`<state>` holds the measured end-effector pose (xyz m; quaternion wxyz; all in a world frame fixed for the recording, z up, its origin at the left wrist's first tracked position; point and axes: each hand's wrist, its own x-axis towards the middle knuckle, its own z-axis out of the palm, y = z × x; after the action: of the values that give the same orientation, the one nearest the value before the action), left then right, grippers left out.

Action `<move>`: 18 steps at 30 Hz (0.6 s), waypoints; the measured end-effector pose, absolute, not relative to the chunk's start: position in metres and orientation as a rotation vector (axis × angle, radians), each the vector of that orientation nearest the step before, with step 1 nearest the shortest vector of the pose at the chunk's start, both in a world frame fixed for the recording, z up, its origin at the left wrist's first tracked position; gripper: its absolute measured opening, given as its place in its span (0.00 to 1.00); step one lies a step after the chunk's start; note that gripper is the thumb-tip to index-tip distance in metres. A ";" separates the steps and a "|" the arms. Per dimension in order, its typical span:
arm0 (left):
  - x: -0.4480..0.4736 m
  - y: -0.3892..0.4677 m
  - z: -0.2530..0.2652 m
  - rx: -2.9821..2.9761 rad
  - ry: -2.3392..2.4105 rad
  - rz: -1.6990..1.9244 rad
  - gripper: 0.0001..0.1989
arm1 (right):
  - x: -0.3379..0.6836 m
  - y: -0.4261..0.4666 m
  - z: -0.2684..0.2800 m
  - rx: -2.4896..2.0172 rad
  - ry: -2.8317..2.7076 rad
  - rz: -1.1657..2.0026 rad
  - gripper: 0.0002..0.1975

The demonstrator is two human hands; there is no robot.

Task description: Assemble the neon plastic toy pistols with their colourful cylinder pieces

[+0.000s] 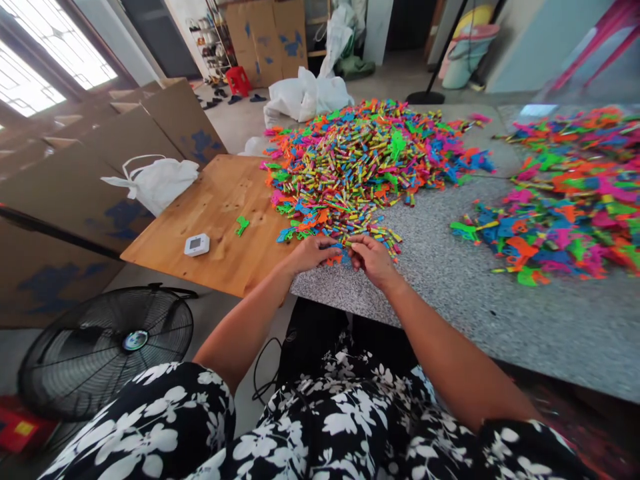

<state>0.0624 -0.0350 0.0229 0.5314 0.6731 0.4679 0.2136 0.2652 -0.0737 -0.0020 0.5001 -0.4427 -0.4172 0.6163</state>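
Close together at the near edge of the large pile, my left hand [314, 255] and my right hand [373, 259] are both closed in a pinch. A small yellowish tube [349, 244] shows at the fingertips of my right hand. What my left fingers hold is too small to make out; bits of blue and orange plastic show between the two hands. The pile [350, 160] mixes small foil-coloured tubes with bright plastic pieces shaped like toy pistols. One green toy pistol [242, 225] lies apart on the wooden board, left of my left hand.
A white device with a small screen [197, 245] sits on the wooden board [215, 193]. On the grey speckled tabletop [440, 307], a second colourful heap [575, 207] spreads at right. Cardboard boxes [115, 140], a white bag [160, 183] and a black fan [107, 350] stand at left.
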 end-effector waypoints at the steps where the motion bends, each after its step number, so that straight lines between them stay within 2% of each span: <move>1: 0.063 -0.035 0.025 1.612 1.121 0.505 0.20 | 0.266 -0.074 -0.002 -1.068 -1.010 1.502 0.19; 11: 0.065 -0.035 0.046 1.770 1.039 0.473 0.13 | 0.263 -0.079 -0.006 -1.014 -0.957 1.499 0.18; 18: 0.061 -0.033 0.038 1.720 0.994 0.428 0.16 | 0.272 -0.089 -0.001 -1.084 -1.240 1.329 0.15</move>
<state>0.0612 -0.0326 0.0376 0.5265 0.7195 0.4159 0.1792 0.2725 -0.0889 -0.0013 0.4905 -0.4465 -0.5105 0.5472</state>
